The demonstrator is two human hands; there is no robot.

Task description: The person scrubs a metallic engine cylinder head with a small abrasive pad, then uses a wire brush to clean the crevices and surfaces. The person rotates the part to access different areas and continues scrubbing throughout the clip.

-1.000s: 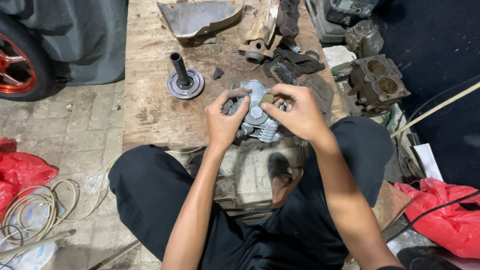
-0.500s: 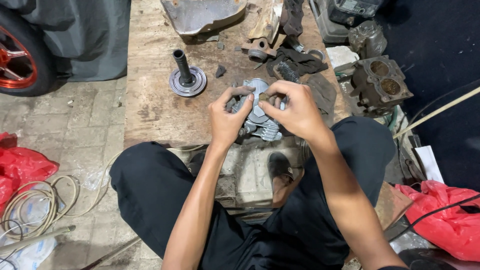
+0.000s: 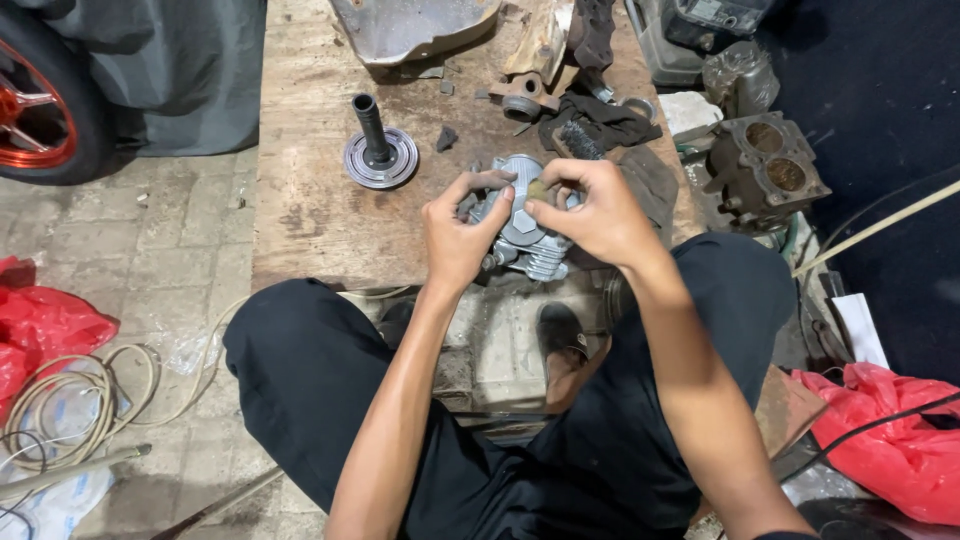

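Unmoved: finned engine part (image 3: 528, 240) gripped between hands (image 3: 530, 225).

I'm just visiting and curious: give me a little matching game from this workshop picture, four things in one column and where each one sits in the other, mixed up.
Things:
1. finned metal engine part
2. flanged shaft
3. red-rimmed wheel
4. block with two round bores

Places:
A. far left edge of the view, on the paved floor
B. standing upright on the wooden board, left of the hands
C. off the board's right side
D. between the left hand and right hand

Pairs: 1-D, 2-B, 3-A, 4-C
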